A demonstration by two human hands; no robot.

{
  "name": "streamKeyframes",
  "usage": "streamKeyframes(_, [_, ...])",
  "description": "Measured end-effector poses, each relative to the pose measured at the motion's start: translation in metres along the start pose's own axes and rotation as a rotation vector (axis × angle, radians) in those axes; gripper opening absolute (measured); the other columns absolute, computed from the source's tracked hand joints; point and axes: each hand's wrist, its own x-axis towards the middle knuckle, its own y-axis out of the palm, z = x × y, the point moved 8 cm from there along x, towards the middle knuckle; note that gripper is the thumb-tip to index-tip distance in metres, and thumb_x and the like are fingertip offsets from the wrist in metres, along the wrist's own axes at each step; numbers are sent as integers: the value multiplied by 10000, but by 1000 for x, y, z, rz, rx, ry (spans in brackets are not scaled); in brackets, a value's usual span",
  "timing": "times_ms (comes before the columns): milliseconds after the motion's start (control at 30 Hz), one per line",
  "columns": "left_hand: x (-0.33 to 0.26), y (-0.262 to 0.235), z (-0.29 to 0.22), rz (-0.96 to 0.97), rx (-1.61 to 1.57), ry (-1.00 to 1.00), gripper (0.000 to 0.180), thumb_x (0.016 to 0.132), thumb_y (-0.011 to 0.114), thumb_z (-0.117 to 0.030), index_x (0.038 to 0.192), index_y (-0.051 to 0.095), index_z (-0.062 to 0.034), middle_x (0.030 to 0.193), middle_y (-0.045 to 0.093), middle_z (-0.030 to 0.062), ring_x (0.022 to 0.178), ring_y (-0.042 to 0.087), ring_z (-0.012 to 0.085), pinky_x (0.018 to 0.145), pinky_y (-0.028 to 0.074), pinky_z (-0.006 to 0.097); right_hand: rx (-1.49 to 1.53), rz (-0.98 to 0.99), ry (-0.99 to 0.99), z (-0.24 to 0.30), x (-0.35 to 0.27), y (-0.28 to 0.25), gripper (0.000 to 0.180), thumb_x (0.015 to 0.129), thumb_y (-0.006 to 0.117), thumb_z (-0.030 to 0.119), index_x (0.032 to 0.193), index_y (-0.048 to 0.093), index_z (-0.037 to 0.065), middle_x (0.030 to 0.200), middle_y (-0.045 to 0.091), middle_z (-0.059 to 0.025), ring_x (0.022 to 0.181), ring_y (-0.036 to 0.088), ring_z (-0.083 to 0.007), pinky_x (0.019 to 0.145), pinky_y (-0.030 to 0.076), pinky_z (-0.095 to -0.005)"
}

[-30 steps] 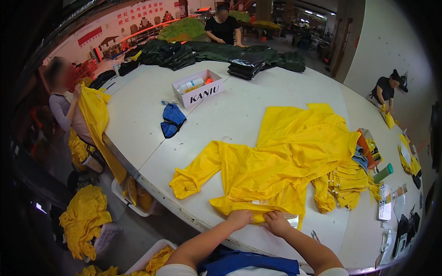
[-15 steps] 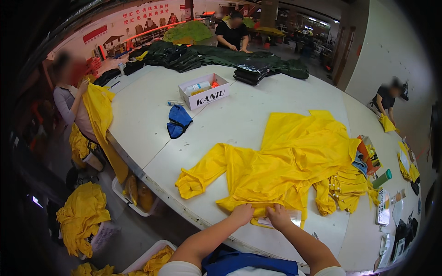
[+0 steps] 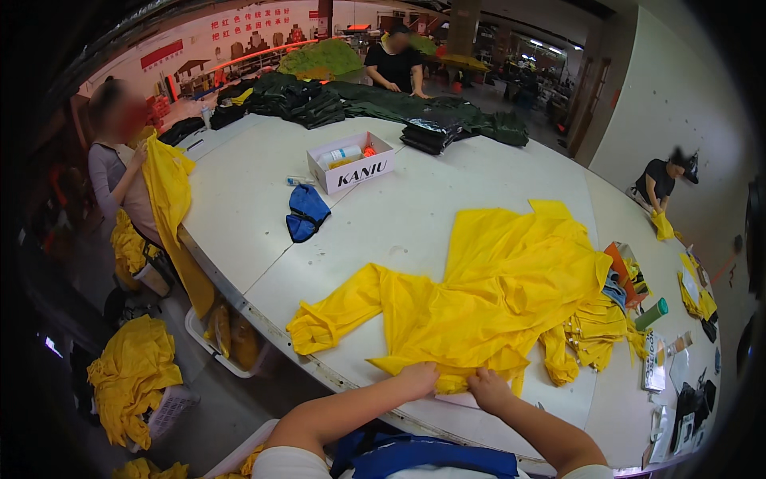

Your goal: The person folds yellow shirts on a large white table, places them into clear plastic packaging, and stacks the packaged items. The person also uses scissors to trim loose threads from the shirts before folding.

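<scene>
Yellow raincoat (image 3: 487, 295) lies spread beyond both hands; left hand (image 3: 416, 377) and right hand (image 3: 488, 389) pinch its near hem, mid-fold; next calls for an even lift.

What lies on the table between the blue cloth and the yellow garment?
Only bare white table separates the blue cloth from the yellow garment, as the head view shows.

White open box (image 3: 352, 170) w/ dark lettering on its side sits mid-table, far from my hands, holding a white bottle & orange bits. Red banner sign (image 3: 162, 56) on back wall at left, red lettering (image 3: 249, 20) beside it. Printed white packets (image 3: 655, 361) at my right, near table edge, by green tube (image 3: 650, 314).
</scene>
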Motion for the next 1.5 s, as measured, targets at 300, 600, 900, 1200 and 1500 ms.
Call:
streamKeyframes(300, [-14,22,5,91,-7,99,207,782,610,-269,831,647,-71,804,600,155,799,617,340,679,486,460,72,-20,131,1,-21,43,147,812,574,198,875,575,66,884,594,-139,836,581,-325,699,485,-437])
streamKeyframes(600, [21,53,-77,-92,220,87,276,818,516,-155,1051,569,-16,1026,609,165,979,578,321,807,456,476,-19,-14,186,-23,-9,83,118,809,541,201,856,583,101,834,609,-74,822,576,-278,705,446,-409])
streamKeyframes(900, [4,60,-83,-380,77,140,522,813,601,-281,1284,482,-91,984,547,157,968,529,338,970,345,540,-125,-173,69,-2,-52,8,251,775,582,224,1004,601,125,978,611,-66,944,552,-253,796,398,-415])
streamKeyframes(1200, [23,49,-111,-304,373,56,397,820,520,-221,1207,552,-137,1045,537,105,1011,493,285,885,364,493,-15,-221,226,-48,-53,17,245,789,549,194,1009,657,201,931,593,-26,944,538,-250,792,390,-408])
streamKeyframes(1500, [26,40,-112,-343,143,77,224,795,562,-178,1007,635,-176,1028,544,38,999,509,221,827,345,461,438,-161,353,-85,-66,35,230,761,586,67,990,610,65,846,617,-149,840,581,-336,776,436,-433])
